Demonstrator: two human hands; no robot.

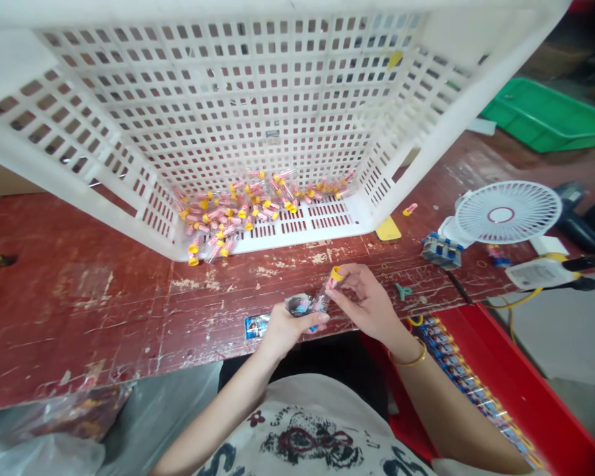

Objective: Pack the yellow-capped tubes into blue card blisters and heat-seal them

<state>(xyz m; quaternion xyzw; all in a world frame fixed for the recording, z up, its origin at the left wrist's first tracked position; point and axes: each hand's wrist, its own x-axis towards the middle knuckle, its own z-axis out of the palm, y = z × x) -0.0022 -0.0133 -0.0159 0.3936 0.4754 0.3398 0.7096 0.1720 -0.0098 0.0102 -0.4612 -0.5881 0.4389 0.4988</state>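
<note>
My left hand (283, 327) is closed around a small shiny packet (299, 304) near the front edge of the worn red table (104, 297). My right hand (369, 301) pinches a small clear tube with a yellow cap (328, 287), its lower end meeting the packet in my left hand. Another small blue packet (256, 325) lies on the table just left of my left hand. Behind my hands a big white perforated crate (258, 119) is tipped on its side, with several yellow-capped pink tubes (238, 211) piled at its low edge.
A white desk fan (506, 213) stands at the right, with a blue pack (441, 250) and a white device with cable (538, 271) beside it. A red tray (506, 383) holding rows of packets sits at my lower right. A green bin (545, 116) is at the far right.
</note>
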